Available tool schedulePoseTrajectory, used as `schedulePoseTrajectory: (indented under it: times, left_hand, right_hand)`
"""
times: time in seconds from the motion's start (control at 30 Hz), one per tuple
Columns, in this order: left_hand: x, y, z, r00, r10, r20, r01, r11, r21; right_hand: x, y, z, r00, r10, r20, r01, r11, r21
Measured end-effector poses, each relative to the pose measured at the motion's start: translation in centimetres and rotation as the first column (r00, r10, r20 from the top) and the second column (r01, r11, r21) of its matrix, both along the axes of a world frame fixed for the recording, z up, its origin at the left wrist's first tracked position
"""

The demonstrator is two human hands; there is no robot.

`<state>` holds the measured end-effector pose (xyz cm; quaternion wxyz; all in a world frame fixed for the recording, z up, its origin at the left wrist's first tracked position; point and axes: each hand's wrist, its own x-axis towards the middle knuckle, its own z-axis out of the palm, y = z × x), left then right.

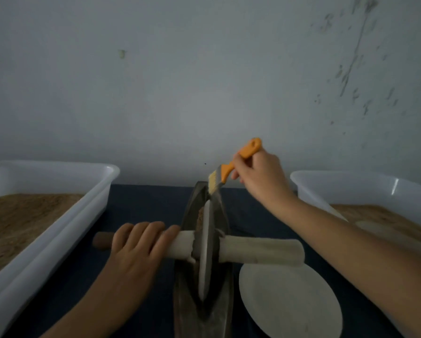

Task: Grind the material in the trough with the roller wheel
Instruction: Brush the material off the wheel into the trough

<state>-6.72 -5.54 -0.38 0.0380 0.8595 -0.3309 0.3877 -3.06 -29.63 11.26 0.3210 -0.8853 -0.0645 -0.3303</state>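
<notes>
My left hand [137, 242] lies over the left handle of the roller wheel [206, 250], in the lower middle of the frame, with the fingers curled around the wood. The disc stands upright in the dark trough [199, 313], and a little brown material [200, 215] shows beside the disc, just above the handle. My right hand [258, 176], right of centre, pinches the orange handle of a small brush [231, 167], and its bristles touch the far rim of the trough.

I think several things can go wrong here. I hold the wheel on one side only, so the disc may tilt or roll toward me, and it could push material over the rim. If I brush too hard, the powder may fly onto the dark cloth [146, 206] and not back into the groove. The bristles are near the disc edge; if the wheel rolls forward, it may catch them. The picture is dim, so I cannot tell how much material is under the disc. The white plate [290, 301] at the lower right lies just beside the trough, under the right handle.
</notes>
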Motion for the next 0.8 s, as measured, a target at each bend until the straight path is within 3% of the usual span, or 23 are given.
schedulePoseTrajectory:
  times: [0.3, 0.57, 0.73, 0.8]
  left_hand:
    - [-0.6, -0.2, -1.5, 0.994, 0.076, 0.08, -0.066, 0.99, -0.123]
    - [-0.4, 0.0, -1.5, 0.996, 0.069, 0.062, -0.063, 0.993, -0.102]
    - [-0.2, 0.1, -1.6, 0.996, 0.073, 0.041, -0.07, 0.994, -0.083]
    - [-0.3, 0.0, -1.5, 0.997, 0.073, 0.029, -0.07, 0.994, -0.084]
  right_hand:
    - [2.9, 1.9, -2.6, 0.996, -0.002, -0.091, -0.016, 0.98, -0.198]
    - [0.3, 2.2, -1.9, 0.927, 0.103, -0.36, -0.173, 0.971, -0.167]
    - [0.8, 1.7, 0.2, 0.968, 0.074, -0.238, -0.119, 0.977, -0.178]
    - [1.5, 1.8, 0.2, 0.961, 0.068, -0.269, -0.126, 0.971, -0.204]
